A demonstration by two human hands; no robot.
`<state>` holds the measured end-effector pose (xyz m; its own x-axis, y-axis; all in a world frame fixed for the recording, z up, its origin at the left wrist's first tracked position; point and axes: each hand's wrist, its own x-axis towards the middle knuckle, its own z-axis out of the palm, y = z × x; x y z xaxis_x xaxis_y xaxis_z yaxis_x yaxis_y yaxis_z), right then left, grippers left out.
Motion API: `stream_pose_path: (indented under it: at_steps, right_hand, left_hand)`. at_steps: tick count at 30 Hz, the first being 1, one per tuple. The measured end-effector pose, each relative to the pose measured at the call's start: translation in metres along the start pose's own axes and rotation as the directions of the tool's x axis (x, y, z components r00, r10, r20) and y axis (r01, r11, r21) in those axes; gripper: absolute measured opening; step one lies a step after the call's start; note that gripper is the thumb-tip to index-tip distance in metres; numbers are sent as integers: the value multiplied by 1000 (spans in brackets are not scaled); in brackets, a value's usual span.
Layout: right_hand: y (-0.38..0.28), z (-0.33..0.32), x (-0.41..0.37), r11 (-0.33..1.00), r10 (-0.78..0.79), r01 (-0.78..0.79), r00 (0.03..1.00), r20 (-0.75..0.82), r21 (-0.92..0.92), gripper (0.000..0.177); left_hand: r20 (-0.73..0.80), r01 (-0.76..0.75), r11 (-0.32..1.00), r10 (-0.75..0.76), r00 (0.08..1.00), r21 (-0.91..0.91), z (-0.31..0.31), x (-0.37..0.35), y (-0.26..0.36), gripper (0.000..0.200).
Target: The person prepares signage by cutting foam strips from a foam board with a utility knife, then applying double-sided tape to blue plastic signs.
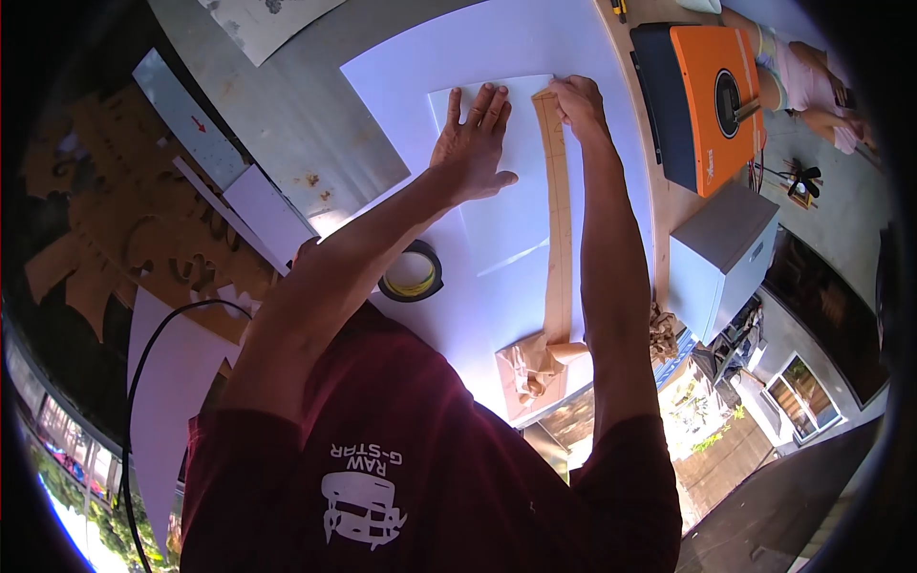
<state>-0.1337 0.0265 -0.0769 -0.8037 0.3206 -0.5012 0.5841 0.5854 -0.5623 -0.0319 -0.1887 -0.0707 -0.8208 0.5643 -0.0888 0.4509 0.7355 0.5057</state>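
Observation:
A pale sheet [506,220] lies on a larger white board [392,72]. My left hand [470,143] rests palm down on the sheet's upper part, fingers spread and thumb out to the side. A long brown paper strip [557,210] with drawn lines runs along the sheet's right side. At the strip's top end my right hand [577,103] is closed in a pinch on it, at the sheet's upper right corner. Crumpled brown paper [531,371] lies at the strip's lower end. A black roll of tape [437,277] with a yellow inside lies near my left forearm.
An orange and black device [707,110] and a grey box [723,253] stand to the right. More crumpled paper [663,332] lies past my right forearm. Brown cut-out sheets [124,210] and white offcuts [191,115] lie at left, near a black cable [131,420]. Another person [812,76] is at upper right.

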Motion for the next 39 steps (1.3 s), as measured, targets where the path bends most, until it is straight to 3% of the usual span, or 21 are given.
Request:
stream_pose_path:
  at_steps: [2,9,16,22,31,39]
  right_hand:
    - [1,1,-12,996,74,-70,995,-73,56,26]
    - [18,11,-41,929,221,-156,961,-164,337,21]
    - [63,-2,-109,766,183,-34,969,-168,642,25]
    - [127,-20,-208,683,313,-19,911,-269,730,24]
    - [257,-39,-392,684,434,-62,836,-337,727,23]
    - [384,-49,-543,577,544,-151,804,-240,802,24]
  left_hand:
    - [66,21,989,-31,997,145,-2,0,7,106]
    - [82,8,990,-20,996,143,-5,2,11,111]
    - [124,17,980,-42,991,197,-9,5,15,110]
    - [158,17,961,-63,986,275,-4,9,20,110]
    - [154,44,895,-125,980,444,4,13,29,115]
    - [117,61,825,-153,981,562,12,21,31,115]
